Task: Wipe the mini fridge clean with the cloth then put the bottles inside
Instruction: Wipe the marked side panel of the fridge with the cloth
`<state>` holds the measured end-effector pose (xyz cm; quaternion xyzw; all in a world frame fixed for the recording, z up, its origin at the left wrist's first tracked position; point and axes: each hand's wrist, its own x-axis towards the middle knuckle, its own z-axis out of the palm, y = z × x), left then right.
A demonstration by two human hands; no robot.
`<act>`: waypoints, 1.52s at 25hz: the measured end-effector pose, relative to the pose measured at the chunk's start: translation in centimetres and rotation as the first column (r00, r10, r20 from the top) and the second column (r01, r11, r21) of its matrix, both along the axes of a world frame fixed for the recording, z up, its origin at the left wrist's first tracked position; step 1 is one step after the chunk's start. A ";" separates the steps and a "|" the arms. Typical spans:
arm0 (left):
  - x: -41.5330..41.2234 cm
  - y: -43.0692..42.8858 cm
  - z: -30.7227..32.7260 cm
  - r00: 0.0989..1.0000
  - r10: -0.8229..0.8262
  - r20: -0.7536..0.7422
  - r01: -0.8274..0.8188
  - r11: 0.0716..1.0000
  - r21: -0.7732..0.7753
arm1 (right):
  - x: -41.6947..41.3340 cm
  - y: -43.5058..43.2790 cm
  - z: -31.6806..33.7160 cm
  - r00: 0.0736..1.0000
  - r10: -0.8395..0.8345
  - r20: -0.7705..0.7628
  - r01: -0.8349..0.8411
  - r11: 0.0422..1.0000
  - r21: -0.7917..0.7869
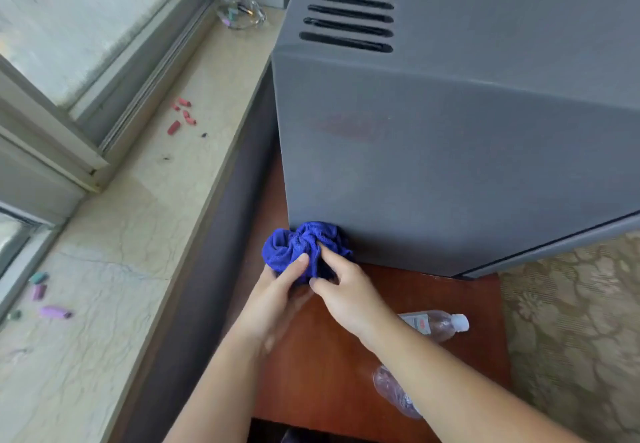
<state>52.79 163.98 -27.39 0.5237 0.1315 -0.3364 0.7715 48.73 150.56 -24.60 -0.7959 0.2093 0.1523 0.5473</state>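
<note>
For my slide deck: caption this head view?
Both hands bunch a blue cloth against the grey mini fridge.

My right forearm covers the base of one bottle (437,325) and most of the other bottle (393,390); their labels are too blurred to read. The cloth (304,247) hides my left grip's (273,300) fingertips. The mini fridge (450,151) runs off the top and right edges, its door out of sight. A faint reddish smear on its side is illegible.
</note>
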 end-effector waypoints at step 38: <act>-5.1 -19.7 -0.9 0.942 0.016 -0.336 0.002 0.999 0.052 | -8.1 -17.6 -2.8 0.637 -0.765 -0.092 0.768 0.621 0.155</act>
